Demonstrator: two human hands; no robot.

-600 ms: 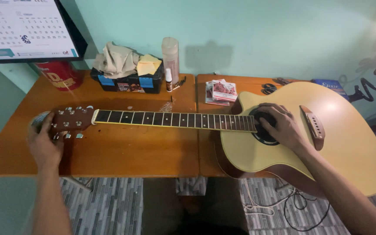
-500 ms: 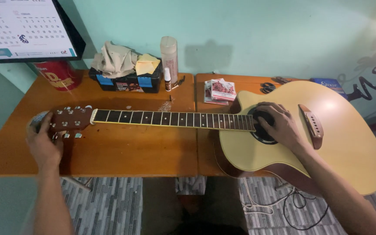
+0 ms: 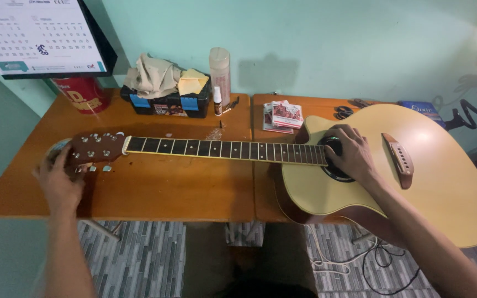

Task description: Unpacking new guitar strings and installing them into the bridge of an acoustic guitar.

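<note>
A pale yellow acoustic guitar (image 3: 443, 171) lies flat across two wooden tables (image 3: 167, 187), its neck (image 3: 222, 149) pointing left. My left hand (image 3: 59, 185) cups the brown headstock (image 3: 96, 148) from below, beside the tuning pegs. A round grey object (image 3: 55, 149) shows partly behind that hand. My right hand (image 3: 354, 157) rests flat over the sound hole with its fingers spread, just left of the dark bridge (image 3: 401, 160). I cannot make out any strings along the fretboard.
At the back stand a red tin (image 3: 84, 94), a black and blue box (image 3: 167, 104) topped with cloths (image 3: 153, 74), a tall bottle (image 3: 220, 69), a small dropper bottle (image 3: 217, 101) and string packets (image 3: 282, 116). A calendar (image 3: 34, 36) hangs on the wall. Cables (image 3: 371, 259) lie on the tiled floor.
</note>
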